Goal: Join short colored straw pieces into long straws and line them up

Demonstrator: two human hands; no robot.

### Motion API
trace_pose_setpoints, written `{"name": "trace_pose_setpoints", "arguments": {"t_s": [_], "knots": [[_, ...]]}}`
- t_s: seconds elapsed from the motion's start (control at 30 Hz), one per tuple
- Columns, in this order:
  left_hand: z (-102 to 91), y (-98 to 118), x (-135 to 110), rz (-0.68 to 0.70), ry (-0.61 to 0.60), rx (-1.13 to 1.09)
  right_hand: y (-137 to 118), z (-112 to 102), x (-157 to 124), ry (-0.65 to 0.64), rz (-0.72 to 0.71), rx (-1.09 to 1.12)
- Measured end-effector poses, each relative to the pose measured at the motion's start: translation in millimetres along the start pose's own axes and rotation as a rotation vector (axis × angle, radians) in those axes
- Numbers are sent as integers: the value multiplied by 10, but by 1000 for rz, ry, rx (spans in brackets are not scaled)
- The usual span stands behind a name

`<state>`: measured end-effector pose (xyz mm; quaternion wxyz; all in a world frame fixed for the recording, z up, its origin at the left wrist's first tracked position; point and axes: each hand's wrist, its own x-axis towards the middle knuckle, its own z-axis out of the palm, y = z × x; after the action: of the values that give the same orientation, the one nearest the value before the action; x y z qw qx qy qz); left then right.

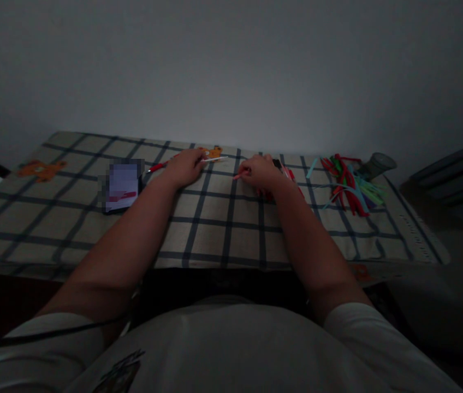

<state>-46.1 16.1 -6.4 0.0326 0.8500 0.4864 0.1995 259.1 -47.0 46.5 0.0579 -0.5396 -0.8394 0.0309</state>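
My left hand [185,166] rests on the checked tablecloth [215,218], fingers curled around a thin white stick [216,159] that points right. My right hand [262,172] lies a little to the right, closed in a pinch on a small pink-red strip [238,176]. The two hands are a short gap apart near the table's far edge. Red pieces [292,177] show just beyond my right hand, partly hidden by it.
A pile of red, green and blue paper strips [348,183] lies at the right, with a small grey cup [377,164] tipped behind it. A phone [122,185] lies left of my left hand, and a red pen [158,166] beside it. The wall stands close behind.
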Motion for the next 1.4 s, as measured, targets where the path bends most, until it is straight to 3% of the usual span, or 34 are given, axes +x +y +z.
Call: {"name": "trace_pose_setpoints", "arguments": {"t_s": [0.13, 0.4, 0.63, 0.87, 1.07, 1.2, 1.4], "knots": [[5, 46, -6, -101, 47, 8, -48, -21, -17, -28, 11, -21], [-155, 320, -74, -219, -30, 27, -295, -32, 20, 33, 28, -155], [-141, 312, -74, -221, -16, 16, -392, -13, 221, -1, 33, -260], [-129, 290, -84, -203, -7, -6, -402, 81, 386, -16, 28, -226], [-92, 249, -74, -183, -2, 13, -501, 30, 441, -24, 73, -221], [-88, 244, -81, -184, 3, 17, -423, -11, 430, -14, 58, -168], [-96, 315, -66, -84, -37, -25, -64, -12, 262, 83, 43, 4]]}}
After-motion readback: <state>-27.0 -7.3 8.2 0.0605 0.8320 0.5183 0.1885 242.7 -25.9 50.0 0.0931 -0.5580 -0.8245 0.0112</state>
